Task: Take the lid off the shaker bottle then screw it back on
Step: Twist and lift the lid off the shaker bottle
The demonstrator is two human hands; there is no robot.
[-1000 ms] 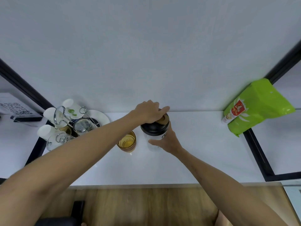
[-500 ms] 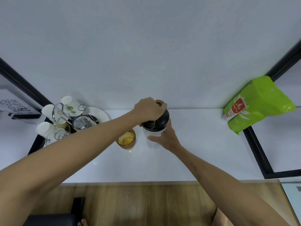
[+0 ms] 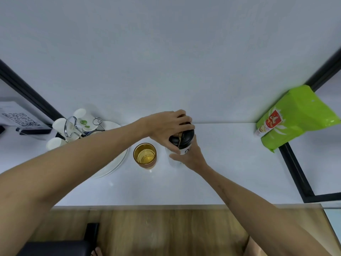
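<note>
The shaker bottle stands on the white counter near the back wall, a clear body with a label. Its black lid sits on top, with a tan flip cap partly showing. My left hand reaches over from the left and wraps the lid from above, fingers curled around its rim. My right hand grips the bottle's body just below the lid, from the near right side. Most of the bottle's body is hidden behind my right hand.
A gold-rimmed glass with yellowish liquid stands just left of the bottle. Further left are stacked white plates and a metal rack with white cups. A green bag leans at the right. Black frames border both sides.
My left hand has turned on the lid, its fingers swinging round from the far side toward the near side. The right hand keeps its hold on the bottle.
</note>
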